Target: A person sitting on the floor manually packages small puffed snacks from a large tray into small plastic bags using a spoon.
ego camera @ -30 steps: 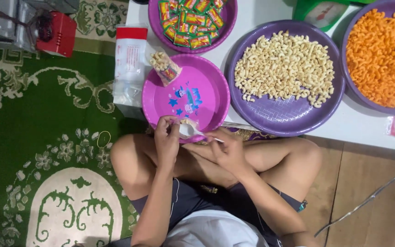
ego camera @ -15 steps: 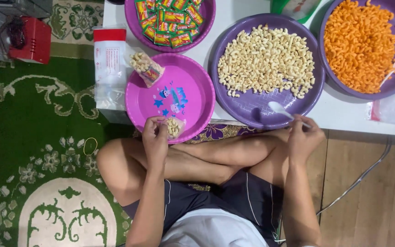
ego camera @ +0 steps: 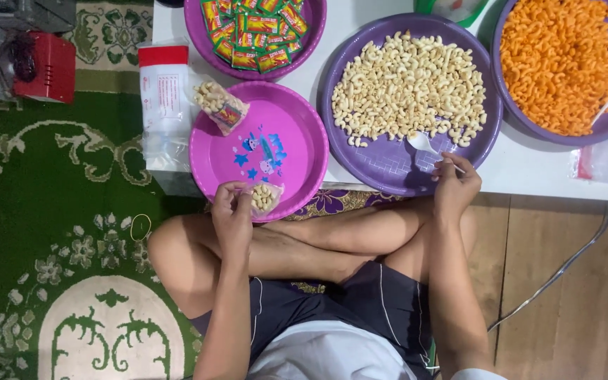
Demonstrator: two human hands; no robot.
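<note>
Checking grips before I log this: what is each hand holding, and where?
Left hand pinches the small clear bag of pale snacks at its left edge. Right hand holds the white spoon by its handle end.

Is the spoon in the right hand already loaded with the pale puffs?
No: the white spoon held by the right hand rests empty on the purple tray.

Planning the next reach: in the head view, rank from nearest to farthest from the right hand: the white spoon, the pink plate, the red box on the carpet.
1. White spoon: held in the right hand, over the purple tray's near edge.
2. Pink plate: to the left, on the white table, by the left hand.
3. Red box: far left, on the green carpet.
</note>
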